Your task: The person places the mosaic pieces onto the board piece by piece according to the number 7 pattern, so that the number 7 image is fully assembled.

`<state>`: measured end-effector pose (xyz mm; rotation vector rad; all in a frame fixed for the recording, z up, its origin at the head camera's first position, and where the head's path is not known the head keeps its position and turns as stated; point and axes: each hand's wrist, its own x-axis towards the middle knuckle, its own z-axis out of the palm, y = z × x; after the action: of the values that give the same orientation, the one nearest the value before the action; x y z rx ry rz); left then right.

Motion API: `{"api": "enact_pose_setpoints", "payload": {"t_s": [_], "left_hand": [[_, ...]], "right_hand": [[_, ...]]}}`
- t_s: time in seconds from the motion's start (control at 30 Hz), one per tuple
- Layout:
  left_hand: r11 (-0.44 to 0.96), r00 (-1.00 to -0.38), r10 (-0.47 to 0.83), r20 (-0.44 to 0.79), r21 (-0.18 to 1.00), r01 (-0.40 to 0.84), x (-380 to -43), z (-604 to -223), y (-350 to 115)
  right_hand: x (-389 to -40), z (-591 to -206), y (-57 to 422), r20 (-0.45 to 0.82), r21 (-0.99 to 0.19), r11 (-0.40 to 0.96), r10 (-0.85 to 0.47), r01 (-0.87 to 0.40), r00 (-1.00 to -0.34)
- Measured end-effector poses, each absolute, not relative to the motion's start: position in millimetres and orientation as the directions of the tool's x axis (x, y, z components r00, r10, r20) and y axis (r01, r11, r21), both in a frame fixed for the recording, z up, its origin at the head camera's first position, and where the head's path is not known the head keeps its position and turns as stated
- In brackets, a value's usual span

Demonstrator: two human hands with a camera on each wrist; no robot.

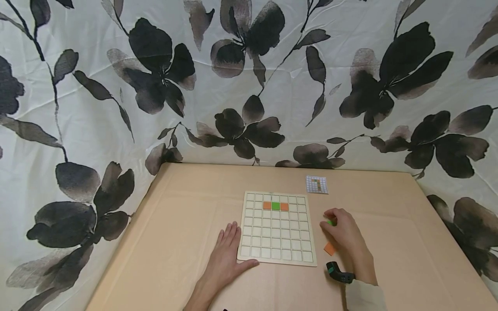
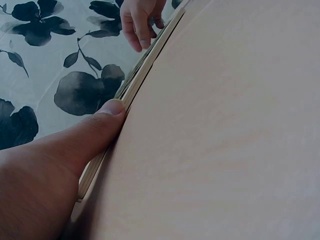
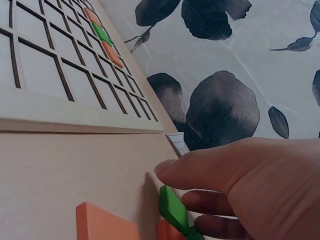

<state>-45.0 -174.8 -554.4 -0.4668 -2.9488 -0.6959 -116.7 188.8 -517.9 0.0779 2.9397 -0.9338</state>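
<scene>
So the backdrop is a white floral cloth [image 1: 202,99] with big dark blooms, and in front of it there's a light wood-toned surface [image 1: 186,207]. Sitting on that is the grid board [image 1: 276,236], a pale square thing with rows of white cells. Near its far edge, three tiles are side by side in one row: orange, then a green tile [image 1: 275,206], then orange again.

Left hand [image 1: 225,255] lies along the board's left side, fingers straight and relaxed, not clutching anything, with the thumb touching the near edge. Right hand [image 1: 346,233] is just off the board's right side, fingers curled round a second green tile [image 3: 172,207], which sits tilted in there. Right-wrist view shows a bit of orange under it, mostly hidden, and a loose orange tile [image 1: 329,248] lies on the surface nearby. There's a black strap [image 1: 340,273] on that wrist plus a pale sleeve [image 1: 365,296]. A small printed card [image 1: 317,184] with its own little grid lies past the board's far right corner.
</scene>
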Motion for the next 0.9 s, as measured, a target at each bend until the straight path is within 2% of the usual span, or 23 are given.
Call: {"api": "enact_pose_setpoints", "payload": {"t_s": [0.9], "left_hand": [[0.855, -0.95, 0.276, 0.149, 0.414, 0.313, -43.5, -553.3, -173.4]], "right_hand": [[-114.3, -514.7, 197.1, -0.112, -0.569, 0.821, -0.023, 0.046, -0.993]]}}
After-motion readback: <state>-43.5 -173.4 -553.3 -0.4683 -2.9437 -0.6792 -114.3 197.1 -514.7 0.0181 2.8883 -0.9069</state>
